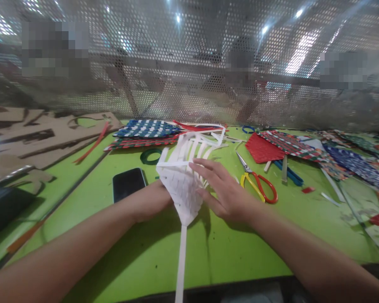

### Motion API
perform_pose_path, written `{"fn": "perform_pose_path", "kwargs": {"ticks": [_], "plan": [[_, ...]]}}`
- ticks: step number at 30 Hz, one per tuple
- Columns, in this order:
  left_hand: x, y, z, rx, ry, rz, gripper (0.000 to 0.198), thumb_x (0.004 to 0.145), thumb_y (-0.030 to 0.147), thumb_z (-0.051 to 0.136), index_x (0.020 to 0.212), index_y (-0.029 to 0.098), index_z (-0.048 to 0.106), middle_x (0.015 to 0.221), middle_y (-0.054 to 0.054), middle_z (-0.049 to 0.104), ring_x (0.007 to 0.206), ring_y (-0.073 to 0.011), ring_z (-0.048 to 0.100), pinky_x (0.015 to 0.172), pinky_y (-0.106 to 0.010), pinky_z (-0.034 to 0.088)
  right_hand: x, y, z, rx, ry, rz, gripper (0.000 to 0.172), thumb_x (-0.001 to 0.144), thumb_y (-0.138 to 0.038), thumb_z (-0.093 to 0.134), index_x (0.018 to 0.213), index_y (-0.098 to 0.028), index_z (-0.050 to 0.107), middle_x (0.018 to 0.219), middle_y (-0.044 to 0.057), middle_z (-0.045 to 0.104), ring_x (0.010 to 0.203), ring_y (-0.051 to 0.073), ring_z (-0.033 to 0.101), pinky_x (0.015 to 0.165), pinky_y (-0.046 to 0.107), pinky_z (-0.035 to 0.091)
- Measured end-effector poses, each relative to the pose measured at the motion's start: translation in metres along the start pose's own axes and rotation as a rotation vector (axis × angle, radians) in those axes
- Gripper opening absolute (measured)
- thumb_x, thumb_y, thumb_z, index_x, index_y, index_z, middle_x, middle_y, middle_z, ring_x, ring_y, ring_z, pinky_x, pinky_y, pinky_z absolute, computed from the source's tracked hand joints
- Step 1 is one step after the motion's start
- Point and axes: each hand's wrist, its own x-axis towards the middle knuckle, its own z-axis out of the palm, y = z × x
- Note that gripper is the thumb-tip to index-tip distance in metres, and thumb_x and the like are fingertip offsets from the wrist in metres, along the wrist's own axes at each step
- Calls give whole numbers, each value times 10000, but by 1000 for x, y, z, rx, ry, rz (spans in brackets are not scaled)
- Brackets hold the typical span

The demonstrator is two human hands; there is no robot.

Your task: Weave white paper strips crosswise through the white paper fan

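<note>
A white woven piece [185,189] of flat strips, pointed at the bottom, is held up above the green table. Loose strip ends fan out from its top, and one long strip [181,263] hangs from its point. My left hand [154,198] supports it from behind, its fingers hidden by the weave. A white cross strip [173,164] lies across the upper edge of the weave. My right hand [224,189] has its fingers stretched out, fingertips against that strip's right end. Its thumb is apart from them, at the weave's right edge.
A phone [128,184] lies on the left, with a green tape roll [150,156] behind it. Scissors [255,182] with red and yellow handles lie right. Colored woven pieces [145,129] and cardboard scraps [50,139] lie farther back. A perforated metal screen [183,92] stands behind the table.
</note>
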Motion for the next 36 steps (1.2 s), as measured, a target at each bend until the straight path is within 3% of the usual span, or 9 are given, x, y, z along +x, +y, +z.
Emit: {"fn": "perform_pose_path", "kwargs": {"ticks": [6, 12, 16, 20, 23, 25, 31, 33, 36], "plan": [[9, 0, -3, -422, -162, -124, 412, 921, 416, 738, 1281, 218, 729, 1387, -107, 713, 1232, -288, 678, 1009, -387, 546, 1, 14, 3, 154, 299, 132, 517, 1021, -210, 553, 1516, -308, 441, 1490, 118, 500, 1359, 270, 515, 1095, 496, 531], [6, 5, -11, -298, -289, -238, 323, 914, 391, 712, 1166, 200, 780, 1089, -92, 817, 910, -208, 765, 734, -258, 597, 2, 26, 2, 324, 444, 317, 389, 1021, -283, 571, 1405, -289, 506, 1445, 128, 509, 1305, 269, 557, 1015, 464, 583], [-1, 18, -33, 14, -397, -355, 376, 890, 322, 661, 1225, 179, 756, 1000, -114, 816, 813, -240, 793, 458, -176, 490, 2, 30, -2, 222, 290, 313, 253, 1025, -260, 546, 1268, -246, 611, 1298, 121, 637, 1181, 253, 633, 977, 451, 577], [-10, 26, -58, 229, -390, -389, 418, 877, 386, 695, 1237, 180, 742, 944, -107, 812, 698, -246, 790, 405, -184, 476, 3, 30, -7, 52, 33, 265, 179, 1011, -220, 562, 1133, -205, 692, 1124, 98, 737, 1033, 238, 675, 937, 428, 542], [-18, 27, -69, 299, -406, -444, 315, 895, 430, 672, 954, 143, 787, 881, -128, 814, 680, -239, 777, 397, -171, 451, 3, 29, -8, -1, -140, 255, 174, 1017, -269, 591, 1104, -189, 718, 1068, 94, 757, 987, 239, 675, 907, 414, 520], [-21, 27, -72, 335, -333, -420, 350, 909, 471, 659, 848, 144, 767, 883, -132, 814, 716, -240, 777, 413, -171, 463, 2, 30, -9, -15, -202, 264, 191, 1015, -279, 603, 1121, -184, 731, 1069, 98, 756, 990, 240, 667, 908, 410, 509], [-16, 28, -57, 436, -213, -266, 395, 919, 534, 658, 823, 166, 764, 758, -97, 778, 634, -205, 722, 417, -176, 455, 1, 35, -8, 2, -248, 301, 207, 1000, -225, 608, 1140, -193, 758, 1095, 104, 749, 997, 236, 664, 910, 398, 504], [-12, 27, -45, 421, -143, -163, 327, 935, 494, 641, 956, 197, 777, 864, -77, 796, 682, -203, 731, 466, -190, 493, 2, 35, -7, 22, -252, 337, 216, 1008, -235, 604, 1159, -199, 755, 1087, 101, 739, 975, 227, 661, 886, 383, 507], [-7, 22, -23, 388, -120, -105, 350, 933, 500, 642, 1156, 253, 751, 800, -44, 777, 681, -208, 725, 527, -218, 526, 3, 35, -6, 83, -245, 368, 209, 1020, -246, 590, 1151, -209, 748, 1081, 89, 724, 983, 219, 649, 869, 363, 498]]}}
